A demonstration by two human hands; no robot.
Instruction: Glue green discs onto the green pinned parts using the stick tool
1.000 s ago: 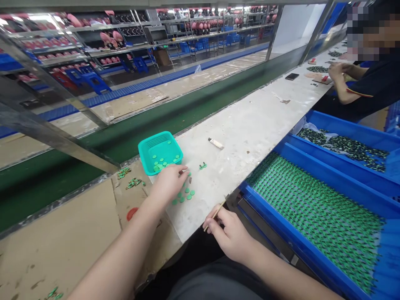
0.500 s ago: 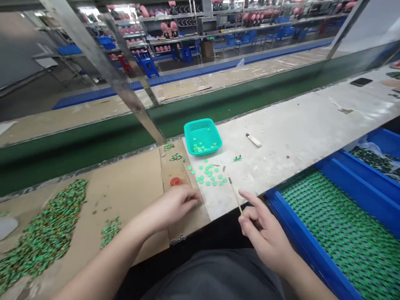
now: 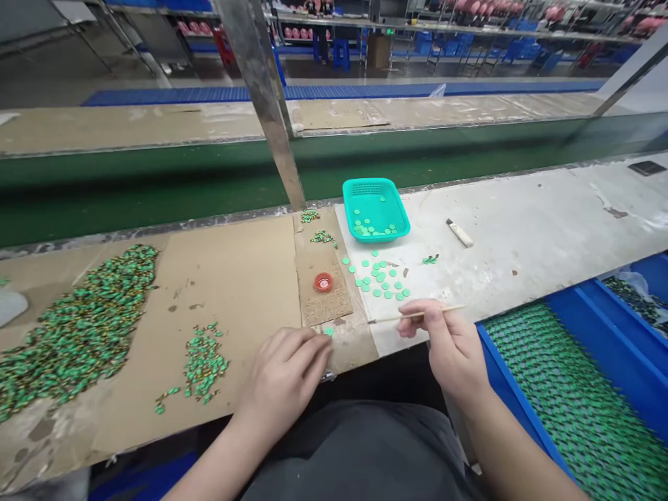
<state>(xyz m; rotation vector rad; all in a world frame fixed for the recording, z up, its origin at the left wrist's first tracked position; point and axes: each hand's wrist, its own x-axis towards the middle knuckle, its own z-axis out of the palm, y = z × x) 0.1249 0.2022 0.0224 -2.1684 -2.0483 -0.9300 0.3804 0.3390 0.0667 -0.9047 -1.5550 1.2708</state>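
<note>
My left hand point(image 3: 286, 372) is closed over the near edge of the table, its fingertips touching or beside a green disc point(image 3: 328, 332). Between the fingers of my right hand point(image 3: 451, 341) is a thin brush point(image 3: 386, 320), its dark tip pointing left. Just beyond the left hand stands a small red dish point(image 3: 323, 282) on a cardboard piece point(image 3: 326, 306). Several loose green discs point(image 3: 380, 276) lie on the white surface, in front of a turquoise basket point(image 3: 376, 209) that holds more discs.
A large heap of small green and brown pieces point(image 3: 88, 320) covers the left side, with a smaller pile point(image 3: 205, 362) nearer. A white tube point(image 3: 460, 233) lies right of the basket. Blue trays point(image 3: 522, 390) stand low at right; a metal post point(image 3: 271, 111) rises behind.
The camera view has turned left and down. The brush has swung from pointing away to lying nearly level, tip leftward. My left hand has moved nearer the table's front edge, and a disc now shows at its fingertips.
</note>
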